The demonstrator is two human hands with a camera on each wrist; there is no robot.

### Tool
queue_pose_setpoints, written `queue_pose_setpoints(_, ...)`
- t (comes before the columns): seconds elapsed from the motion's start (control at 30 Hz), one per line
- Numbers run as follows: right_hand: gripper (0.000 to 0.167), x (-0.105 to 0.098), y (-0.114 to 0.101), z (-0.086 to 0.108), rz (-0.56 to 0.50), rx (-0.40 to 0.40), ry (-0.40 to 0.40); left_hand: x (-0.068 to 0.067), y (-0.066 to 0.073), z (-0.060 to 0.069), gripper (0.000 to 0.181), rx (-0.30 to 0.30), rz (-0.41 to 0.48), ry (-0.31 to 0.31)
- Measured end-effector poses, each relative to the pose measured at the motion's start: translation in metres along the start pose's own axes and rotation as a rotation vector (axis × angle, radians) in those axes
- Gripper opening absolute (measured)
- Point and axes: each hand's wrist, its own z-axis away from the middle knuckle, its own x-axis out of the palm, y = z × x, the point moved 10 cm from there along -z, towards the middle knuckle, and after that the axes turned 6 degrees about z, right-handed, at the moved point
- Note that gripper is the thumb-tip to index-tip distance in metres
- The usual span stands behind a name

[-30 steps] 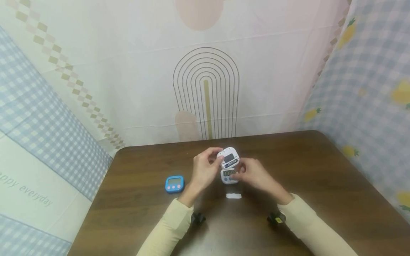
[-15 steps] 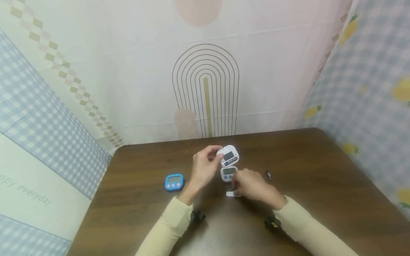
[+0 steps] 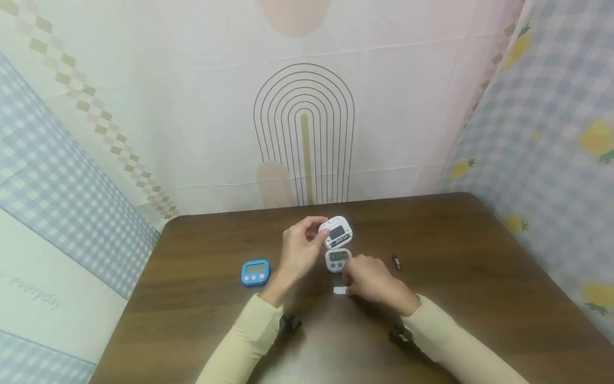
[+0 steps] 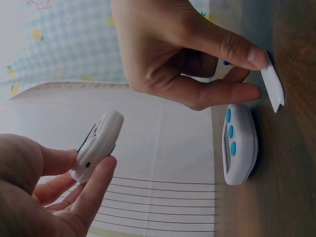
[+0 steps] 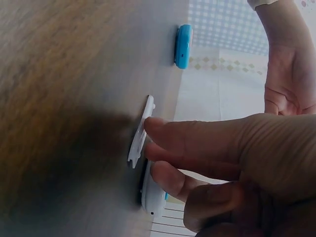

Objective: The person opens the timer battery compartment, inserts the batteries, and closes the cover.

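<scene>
near: my right hand (image 3: 370, 277) is thumbing the white strip (image 3: 339, 290), can't tell if pinching | mid: blue timer (image 3: 255, 272), battery (image 3: 396, 262), screen-up timer (image 3: 338, 260) are sitting on the tabletop (image 3: 192, 298) | far: I'm pinching the back-out timer (image 3: 336, 232), raised, in my left hand (image 3: 299, 249)

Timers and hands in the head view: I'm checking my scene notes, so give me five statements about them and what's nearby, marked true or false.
1. The left hand holds a white timer. True.
2. The blue timer has green buttons. False: its buttons are pink.
3. A loose battery lies on the table. True.
4. The right hand touches the blue timer. False: it touches the white strip.
5. The other white timer has blue buttons. True.
</scene>
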Motion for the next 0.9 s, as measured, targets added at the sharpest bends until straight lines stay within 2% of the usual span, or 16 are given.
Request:
queue_pose_setpoints(0.23,0.025,0.0010,-0.0024,-0.0001,0.017,0.000,0.013,-0.0007,0.0033,-0.0010,0.024,0.020,0.000,-0.015)
queue_pose_setpoints(0.4,0.028,0.0021,-0.0041,0.0005,0.039,-0.001,0.009,-0.0005,0.0028,0.0001,0.024,0.010,-0.003,-0.017)
queue_pose_setpoints(0.63,0.029,0.0022,-0.0067,0.0021,0.002,-0.004,0.026,-0.0019,0.0023,0.0006,0.025,0.003,-0.017,-0.013)
queue_pose_setpoints(0.9,0.030,0.0066,-0.0015,0.0012,-0.021,0.009,-0.005,-0.0009,0.0024,0.0014,0.024,0.007,-0.010,-0.017)
